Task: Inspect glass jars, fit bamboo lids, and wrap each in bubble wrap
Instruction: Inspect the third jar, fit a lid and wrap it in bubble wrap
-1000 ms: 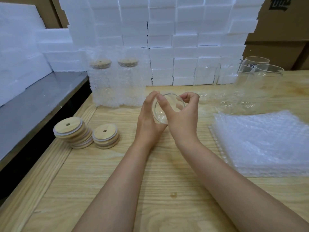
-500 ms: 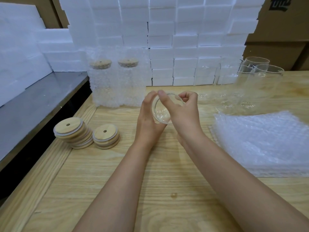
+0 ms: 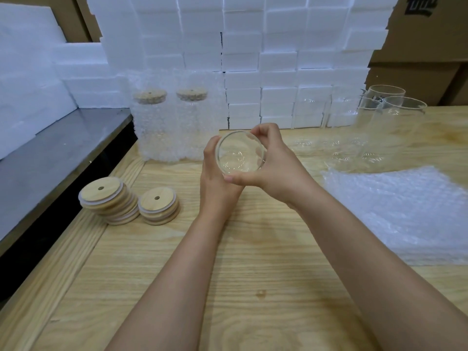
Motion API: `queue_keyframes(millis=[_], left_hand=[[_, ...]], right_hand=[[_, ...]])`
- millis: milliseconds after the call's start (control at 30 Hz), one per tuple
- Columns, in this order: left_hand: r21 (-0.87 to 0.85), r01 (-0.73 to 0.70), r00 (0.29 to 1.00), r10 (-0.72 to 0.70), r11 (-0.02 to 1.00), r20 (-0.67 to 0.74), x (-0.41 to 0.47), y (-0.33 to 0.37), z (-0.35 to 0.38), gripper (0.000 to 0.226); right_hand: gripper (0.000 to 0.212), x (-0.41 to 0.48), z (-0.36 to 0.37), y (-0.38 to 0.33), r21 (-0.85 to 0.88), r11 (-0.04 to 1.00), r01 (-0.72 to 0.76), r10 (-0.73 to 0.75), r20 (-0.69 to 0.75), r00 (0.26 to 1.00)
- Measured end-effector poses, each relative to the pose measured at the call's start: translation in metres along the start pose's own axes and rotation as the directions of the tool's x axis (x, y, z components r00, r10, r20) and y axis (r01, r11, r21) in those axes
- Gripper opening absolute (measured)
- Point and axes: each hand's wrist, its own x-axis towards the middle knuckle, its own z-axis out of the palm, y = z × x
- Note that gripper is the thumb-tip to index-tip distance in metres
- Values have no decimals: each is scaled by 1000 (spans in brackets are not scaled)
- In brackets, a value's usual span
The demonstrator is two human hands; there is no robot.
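Gripped clear cylindrical glass jar, mouth toward camera, in curled left hand and right hand.

Left hand and right hand grip one glass jar above the table, mouth tipped toward camera, right thumb under the rim. Two bamboo lid stacks lie at left. Two wrapped jars with lids stand behind. Bare jars stand far right, just behind the bubble wrap sheets. Foam blocks are stacked at the back.
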Motion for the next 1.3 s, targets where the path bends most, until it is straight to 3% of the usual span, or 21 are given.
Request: queue_keyframes(millis=[367,700,833,1000,1300], left_hand=[[-71,-39,999,39,997,4,3,-3,-1,88],[13,-88,996,88,996,9,2,2,1,85],[38,-129,991,128,991,26,1,-1,2,89],[41,-127,991,125,991,57,-1,-3,4,90],[27,-129,988,126,991,89,-5,-2,2,92]], right_hand=[[52,8,-23,8,261,965,-30,-15,171,985],[6,11,-25,11,423,902,-89,98,0,995],[18,10,-17,11,471,879,-69,142,-122,982],[40,7,0,10,322,944,-69,176,-315,933],[65,0,11,4,70,996,-50,68,-291,954]])
